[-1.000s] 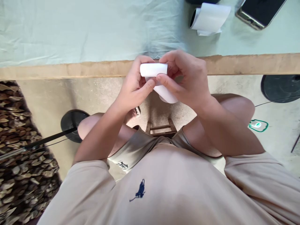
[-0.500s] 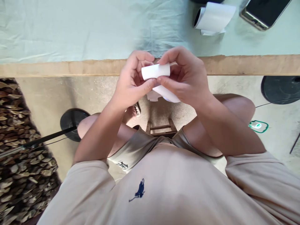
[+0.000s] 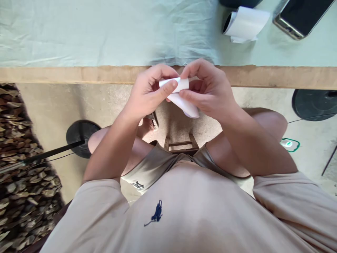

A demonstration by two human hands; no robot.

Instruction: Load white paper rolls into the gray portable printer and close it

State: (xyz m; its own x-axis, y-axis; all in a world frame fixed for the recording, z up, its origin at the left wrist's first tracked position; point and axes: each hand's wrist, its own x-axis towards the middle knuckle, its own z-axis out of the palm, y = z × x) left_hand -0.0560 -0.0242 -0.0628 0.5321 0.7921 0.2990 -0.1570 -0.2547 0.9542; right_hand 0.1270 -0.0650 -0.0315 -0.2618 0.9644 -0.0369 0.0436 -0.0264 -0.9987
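Between both hands is a small roll of white paper [image 3: 183, 84], held just in front of the table's near edge. My left hand [image 3: 151, 89] is closed around its left end, the thumb lying across the front of the roll. My right hand [image 3: 209, 86] pinches the right end, with the index finger on top and the thumb below. A loose, curved tail of the same paper hangs beneath the roll toward my lap. The fingers behind the roll are partly hidden.
On the pale green cloth [image 3: 105, 31] at the upper right lie another white paper roll [image 3: 249, 23] and a phone [image 3: 302, 17]. A wooden edge [image 3: 105, 74] borders the table. Chopped firewood [image 3: 28, 189] is stacked at left; round black bases [image 3: 81, 131] stand on the floor.
My left thumb has moved up from under the roll onto its front face. The roll sits slightly lower and the hanging paper has shifted. Both hands keep hold.
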